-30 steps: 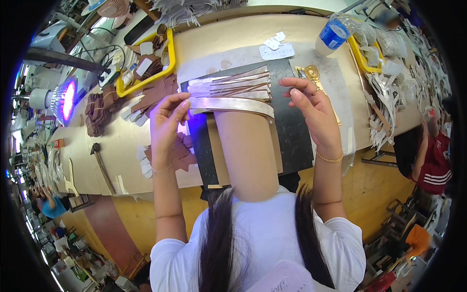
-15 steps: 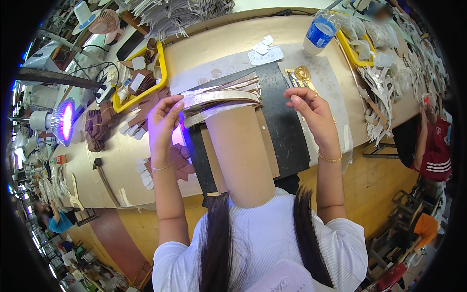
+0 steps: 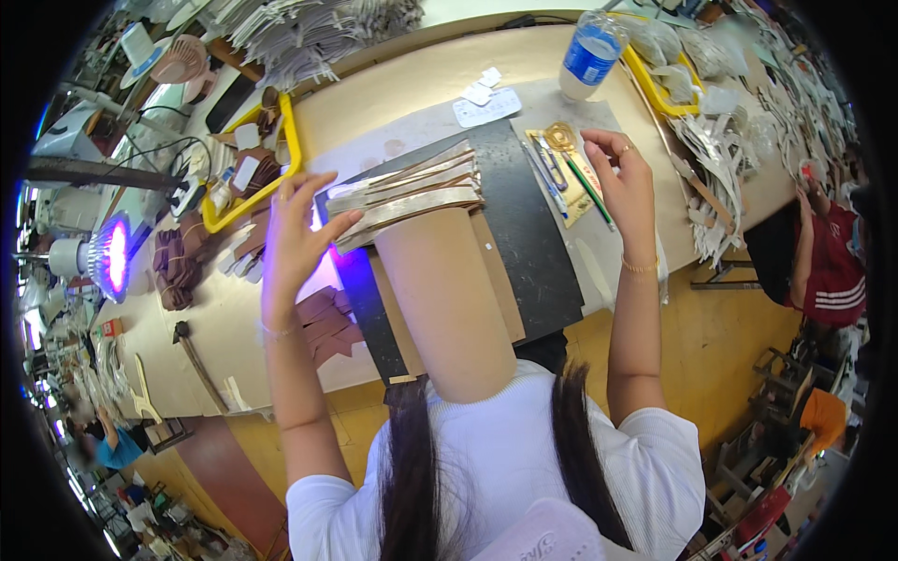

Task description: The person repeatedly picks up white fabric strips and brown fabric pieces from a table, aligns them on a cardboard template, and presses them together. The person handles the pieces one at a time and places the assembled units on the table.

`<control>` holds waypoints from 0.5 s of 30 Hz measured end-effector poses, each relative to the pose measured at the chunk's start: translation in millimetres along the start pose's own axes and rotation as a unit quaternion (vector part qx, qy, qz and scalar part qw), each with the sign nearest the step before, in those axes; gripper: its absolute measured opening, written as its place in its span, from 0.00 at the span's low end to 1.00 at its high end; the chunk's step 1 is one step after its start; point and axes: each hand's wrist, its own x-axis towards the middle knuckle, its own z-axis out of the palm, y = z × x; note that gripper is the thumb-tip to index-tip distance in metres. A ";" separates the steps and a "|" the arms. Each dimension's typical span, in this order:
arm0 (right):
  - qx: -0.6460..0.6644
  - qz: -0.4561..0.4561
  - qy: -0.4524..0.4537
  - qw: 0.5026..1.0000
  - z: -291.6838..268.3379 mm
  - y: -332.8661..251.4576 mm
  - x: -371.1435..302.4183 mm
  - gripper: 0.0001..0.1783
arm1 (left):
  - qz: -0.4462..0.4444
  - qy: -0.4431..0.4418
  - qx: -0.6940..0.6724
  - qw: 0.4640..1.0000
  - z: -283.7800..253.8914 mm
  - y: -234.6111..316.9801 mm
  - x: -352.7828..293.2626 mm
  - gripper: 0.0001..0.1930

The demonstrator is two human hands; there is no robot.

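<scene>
My left hand [image 3: 301, 229] is raised beside the left ends of a fanned stack of silvery-brown strips [image 3: 412, 192]; thumb and fingers are spread, with nothing between them. The stack lies across the far end of a tan rounded form [image 3: 449, 299], which reaches from my chest over a black board [image 3: 538, 243]. My right hand [image 3: 625, 182] hovers right of the board with loosely bent fingers and thumb apart, nothing visible in it. Nearest to it are a green pencil [image 3: 589, 187], several pens [image 3: 544, 173] and a coil of gold-coloured cord [image 3: 560, 137].
Left of the board are brown cut pieces [image 3: 327, 323], a glowing lamp [image 3: 112, 257], a hammer [image 3: 198, 365] and a yellow basket [image 3: 295, 140]. A water bottle [image 3: 591, 58], white card [image 3: 486, 107] and second yellow basket [image 3: 645, 79] stand farther back. Another person [image 3: 832, 262] is at the right.
My left thumb and fingers, earlier closed at the end of a silvery strip, are now spread and off it. The strip lies lower on the stack. My right hand has moved away from the board.
</scene>
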 end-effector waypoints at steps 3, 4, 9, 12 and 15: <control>-0.032 -0.016 0.002 0.999 3.2 22.1 19.6 0.09 | 0.083 -0.078 0.044 0.992 5.4 6.7 34.4 0.38; -0.059 -0.026 -0.009 0.998 7.4 33.3 24.8 0.09 | 0.087 -0.127 0.054 0.987 11.1 14.0 46.1 0.41; -0.184 0.013 -0.003 0.983 25.5 79.2 47.1 0.08 | 0.069 -0.374 0.078 0.921 46.2 26.8 94.1 0.52; -0.198 0.055 0.021 0.978 31.9 104.0 59.7 0.09 | 0.108 -0.371 0.160 0.908 63.5 27.4 98.3 0.53; -0.192 0.069 0.028 0.979 42.7 102.6 64.9 0.09 | 0.110 -0.393 0.168 0.897 69.2 24.5 92.9 0.47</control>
